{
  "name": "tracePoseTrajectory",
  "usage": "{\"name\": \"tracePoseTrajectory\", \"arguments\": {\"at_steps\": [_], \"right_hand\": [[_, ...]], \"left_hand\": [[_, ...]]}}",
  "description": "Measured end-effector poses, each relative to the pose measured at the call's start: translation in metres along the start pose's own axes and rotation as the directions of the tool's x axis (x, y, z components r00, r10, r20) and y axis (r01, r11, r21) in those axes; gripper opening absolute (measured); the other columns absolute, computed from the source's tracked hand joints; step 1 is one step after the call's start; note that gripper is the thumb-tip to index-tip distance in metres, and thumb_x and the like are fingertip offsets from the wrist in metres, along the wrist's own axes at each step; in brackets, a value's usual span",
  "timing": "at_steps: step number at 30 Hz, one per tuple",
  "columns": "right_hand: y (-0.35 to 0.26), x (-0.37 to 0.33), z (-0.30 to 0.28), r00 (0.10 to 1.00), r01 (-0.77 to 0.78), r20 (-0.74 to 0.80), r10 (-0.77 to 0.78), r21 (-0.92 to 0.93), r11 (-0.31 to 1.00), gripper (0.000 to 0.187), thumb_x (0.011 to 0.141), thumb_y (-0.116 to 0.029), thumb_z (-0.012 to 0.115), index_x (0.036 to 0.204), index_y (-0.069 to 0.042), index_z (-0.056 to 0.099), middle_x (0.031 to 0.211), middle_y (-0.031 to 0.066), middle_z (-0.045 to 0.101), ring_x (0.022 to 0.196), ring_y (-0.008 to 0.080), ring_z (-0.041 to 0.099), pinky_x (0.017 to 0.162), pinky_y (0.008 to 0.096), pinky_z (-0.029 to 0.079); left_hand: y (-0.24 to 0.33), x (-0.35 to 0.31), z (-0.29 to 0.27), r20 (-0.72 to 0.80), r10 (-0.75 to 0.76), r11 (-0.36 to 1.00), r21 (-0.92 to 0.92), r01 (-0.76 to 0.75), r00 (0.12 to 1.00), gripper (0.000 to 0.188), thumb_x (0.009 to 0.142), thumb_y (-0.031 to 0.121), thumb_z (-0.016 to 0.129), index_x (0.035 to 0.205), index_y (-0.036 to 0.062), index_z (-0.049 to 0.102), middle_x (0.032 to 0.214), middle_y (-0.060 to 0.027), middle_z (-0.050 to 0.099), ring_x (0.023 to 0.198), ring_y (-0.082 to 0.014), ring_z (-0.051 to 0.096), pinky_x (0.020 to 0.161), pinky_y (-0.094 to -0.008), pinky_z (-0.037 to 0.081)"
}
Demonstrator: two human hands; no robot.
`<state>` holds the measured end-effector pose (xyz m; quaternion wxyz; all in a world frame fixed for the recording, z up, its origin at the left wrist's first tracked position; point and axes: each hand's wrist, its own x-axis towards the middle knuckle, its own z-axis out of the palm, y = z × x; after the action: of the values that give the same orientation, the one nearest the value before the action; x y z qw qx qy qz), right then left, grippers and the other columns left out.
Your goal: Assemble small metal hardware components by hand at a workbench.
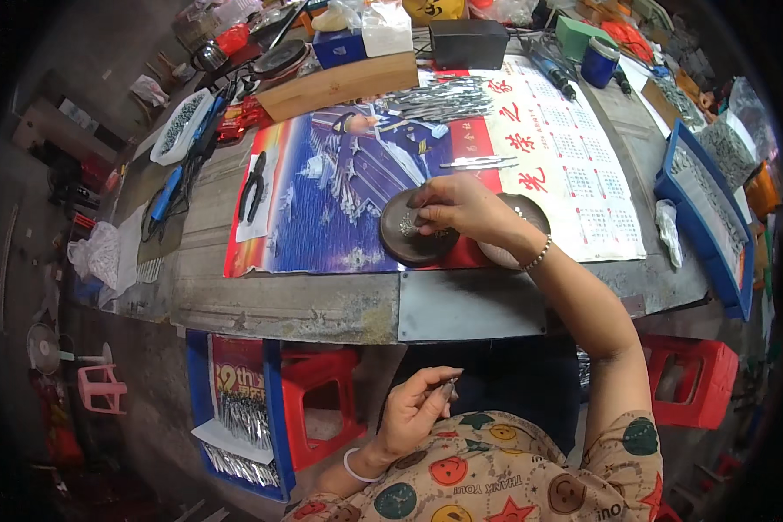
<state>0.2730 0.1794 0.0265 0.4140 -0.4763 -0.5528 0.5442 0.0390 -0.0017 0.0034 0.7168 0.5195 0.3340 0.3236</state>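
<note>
Shirt (496, 465) lowest, left hand (411, 413) pinching, right hand (464, 209) bunched, contents unclear: picking from the central dish (394, 230) seems the step, needing a precise lift next.

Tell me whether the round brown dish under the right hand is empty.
Not empty: small pale pieces lie in the brown dish below the right hand, with dark bottom showing around them.

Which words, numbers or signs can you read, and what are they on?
Wording is withheld; locations only.
Calendar poster: large red characters, clear; date grids too small.
Shirt: dark lettering, partly clear.
Red sheet in lower blue tray: yellowish lettering, partly clear.
Yellow package: dark character, blurred.
</note>
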Motion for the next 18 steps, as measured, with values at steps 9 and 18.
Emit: {"name": "tracePoseTrajectory", "arguments": {"at_steps": [9,18], "right_hand": [[-0.001,-0.005,-0.001,0.992,0.124,0.060,-0.112,-0.263,0.957,0.014,0.093,-0.005,0.056,0.099,0.008,0.059,0.086,0.0113,0.066,0.077,0.0162,0.068,0.067,0.0242,0.054],[-0.010,-0.041,0.017,1.000,-0.029,-0.005,0.029,0.049,0.998,0.014,0.097,-0.010,0.049,0.099,0.004,0.048,0.086,0.0096,0.061,0.079,0.0172,0.067,0.067,0.0255,0.054]], "left_hand": [[0.001,0.005,0.002,0.012,-0.005,1.000,0.001,0.005,1.000,0.026,0.097,0.006,0.050,0.122,-0.0005,0.055,0.085,-0.0031,0.058,0.069,-0.0040,0.052,0.063,-0.0173,0.043],[0.015,0.016,-0.013,0.000,0.208,0.933,0.300,-0.199,0.978,0.021,0.090,-0.001,0.057,0.111,-0.0021,0.061,0.083,-0.0073,0.061,0.067,-0.0094,0.056,0.059,-0.0215,0.044]]}}
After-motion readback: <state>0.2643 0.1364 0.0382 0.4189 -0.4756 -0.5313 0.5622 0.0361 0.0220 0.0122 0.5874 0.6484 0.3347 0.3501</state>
